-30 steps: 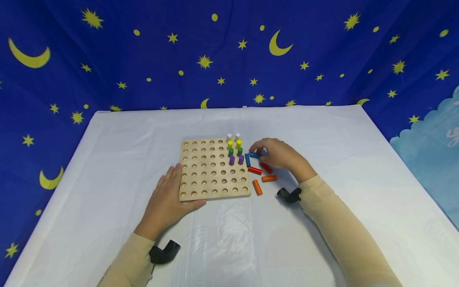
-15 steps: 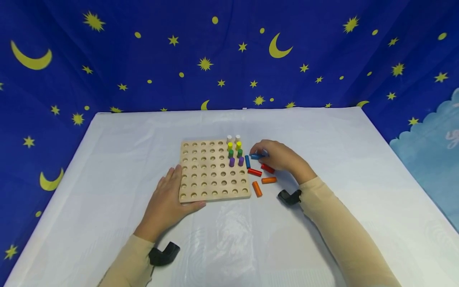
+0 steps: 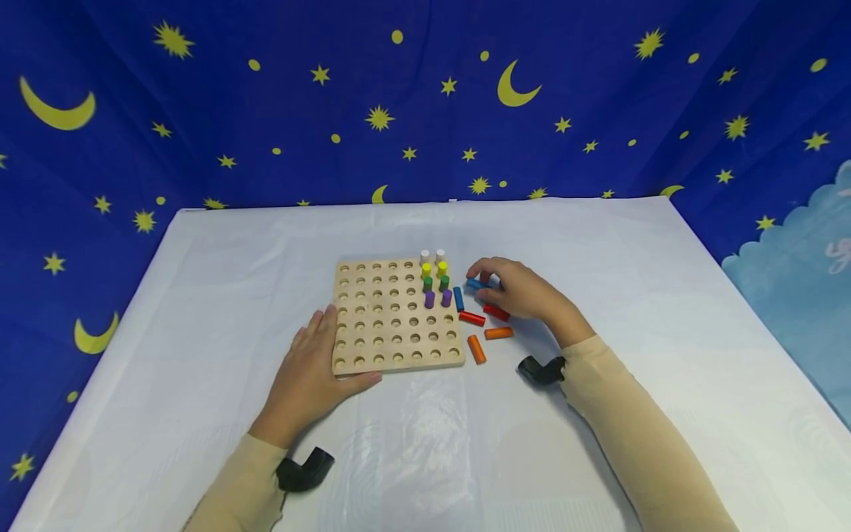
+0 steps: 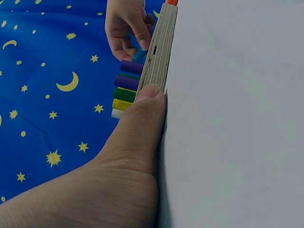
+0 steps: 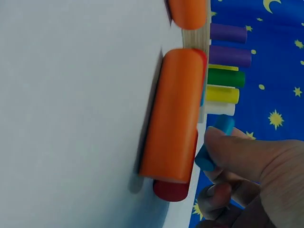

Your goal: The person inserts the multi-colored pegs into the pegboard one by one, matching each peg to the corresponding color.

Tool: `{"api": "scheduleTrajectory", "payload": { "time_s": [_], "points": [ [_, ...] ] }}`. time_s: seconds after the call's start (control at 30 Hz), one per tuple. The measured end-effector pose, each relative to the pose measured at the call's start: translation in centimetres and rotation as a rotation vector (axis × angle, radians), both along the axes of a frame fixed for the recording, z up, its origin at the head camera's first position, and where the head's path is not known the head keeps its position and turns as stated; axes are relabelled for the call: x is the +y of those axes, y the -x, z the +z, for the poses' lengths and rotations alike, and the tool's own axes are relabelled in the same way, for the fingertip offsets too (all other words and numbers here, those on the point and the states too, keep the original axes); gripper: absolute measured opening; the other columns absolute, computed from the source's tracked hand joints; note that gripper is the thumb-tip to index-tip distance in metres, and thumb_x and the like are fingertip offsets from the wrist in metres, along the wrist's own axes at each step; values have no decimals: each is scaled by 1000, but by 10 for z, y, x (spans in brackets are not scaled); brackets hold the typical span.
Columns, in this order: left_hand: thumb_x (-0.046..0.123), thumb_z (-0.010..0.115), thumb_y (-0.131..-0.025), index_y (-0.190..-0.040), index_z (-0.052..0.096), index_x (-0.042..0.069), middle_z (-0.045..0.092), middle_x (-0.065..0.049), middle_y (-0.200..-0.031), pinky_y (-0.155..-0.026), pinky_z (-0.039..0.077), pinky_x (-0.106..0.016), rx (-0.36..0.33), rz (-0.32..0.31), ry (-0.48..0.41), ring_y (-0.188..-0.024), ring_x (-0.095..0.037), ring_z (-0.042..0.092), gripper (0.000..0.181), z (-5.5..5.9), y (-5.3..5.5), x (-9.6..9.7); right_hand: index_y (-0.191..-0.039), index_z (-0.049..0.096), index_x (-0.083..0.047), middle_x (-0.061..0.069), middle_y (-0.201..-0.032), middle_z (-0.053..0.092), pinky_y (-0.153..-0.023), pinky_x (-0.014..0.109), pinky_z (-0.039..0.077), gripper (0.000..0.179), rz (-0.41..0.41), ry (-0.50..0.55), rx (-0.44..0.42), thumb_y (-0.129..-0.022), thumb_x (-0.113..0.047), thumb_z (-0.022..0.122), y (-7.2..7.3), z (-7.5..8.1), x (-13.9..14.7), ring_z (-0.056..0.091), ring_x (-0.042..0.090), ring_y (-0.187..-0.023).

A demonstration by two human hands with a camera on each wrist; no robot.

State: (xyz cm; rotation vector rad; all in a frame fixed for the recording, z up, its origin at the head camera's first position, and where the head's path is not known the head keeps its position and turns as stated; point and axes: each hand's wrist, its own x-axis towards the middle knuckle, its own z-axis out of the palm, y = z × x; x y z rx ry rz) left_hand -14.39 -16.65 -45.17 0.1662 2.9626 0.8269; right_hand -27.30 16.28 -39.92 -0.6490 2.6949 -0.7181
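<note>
My right hand [image 3: 521,290] pinches a blue peg [image 5: 205,160] between thumb and fingers, just right of the wooden pegboard [image 3: 379,325]. In the right wrist view that peg is tilted and lifted off the table. My left hand [image 3: 309,377] rests against the board's left side and near-left corner, its thumb [image 4: 151,92] along the near edge. White, yellow, green and purple pegs [image 3: 429,299] stand upright in pairs in the board's two right columns. Another blue peg [image 3: 459,299] lies beside the board's right edge.
Two red pegs [image 3: 472,318] and two orange pegs [image 3: 476,349] lie loose on the white table [image 3: 565,458] right of the board. A blue star-patterned cloth [image 3: 279,111] hangs behind the table. Black wrist-worn pieces [image 3: 306,470] sit at both wrists.
My right hand has picked up the blue peg from the table, raised it slightly and turned it. My left hand stays at the board.
</note>
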Motion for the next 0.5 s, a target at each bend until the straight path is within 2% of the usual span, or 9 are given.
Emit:
{"api": "scheduleTrajectory", "payload": {
  "time_s": [0.2, 0.5],
  "points": [
    [75, 74, -69, -159, 5, 3, 14, -18, -166, -126, 11, -54, 7, 0, 2, -155, -37, 12, 134, 0, 0, 0, -121, 59, -16, 5, -111, 66, -67, 32, 49, 27, -32, 105, -1, -95, -18, 68, -6, 2, 0, 53, 21, -73],
    [74, 74, -69, -159, 4, 3, 14, -19, -166, -126, 11, -55, 6, -5, 7, -154, -38, 12, 134, 0, 0, 0, -110, 59, -17, 3, -105, 70, -54, 28, 46, 26, -78, 260, -22, -90, -21, 75, -19, 6, -8, 52, 21, -61]
  ]
}}
